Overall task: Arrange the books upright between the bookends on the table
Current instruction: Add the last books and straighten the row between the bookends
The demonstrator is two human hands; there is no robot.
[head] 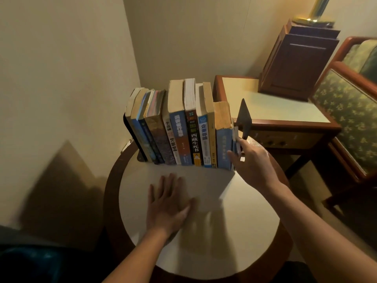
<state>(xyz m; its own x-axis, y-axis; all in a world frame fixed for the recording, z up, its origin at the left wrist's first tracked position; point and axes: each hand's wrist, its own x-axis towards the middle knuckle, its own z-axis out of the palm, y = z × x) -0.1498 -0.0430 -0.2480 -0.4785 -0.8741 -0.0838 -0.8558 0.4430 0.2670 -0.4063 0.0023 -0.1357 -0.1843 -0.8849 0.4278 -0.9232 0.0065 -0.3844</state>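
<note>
Looks forward and down from head height, steeply onto a round table (244,217) filling the near middle. Faces a room corner (132,48), with walls at left and far. Sits close: takes in both forearms from the near edge, the left hand (169,203) near centre, the right hand (253,160) farther off at the right end of the books (179,127). Reads some large spine print, blurs the rest. Bows straight edges toward the borders, wide-angle. Catches a side table (265,103), cabinet (299,62) and chair (350,119) at far right, the chair cut by the frame.
</note>
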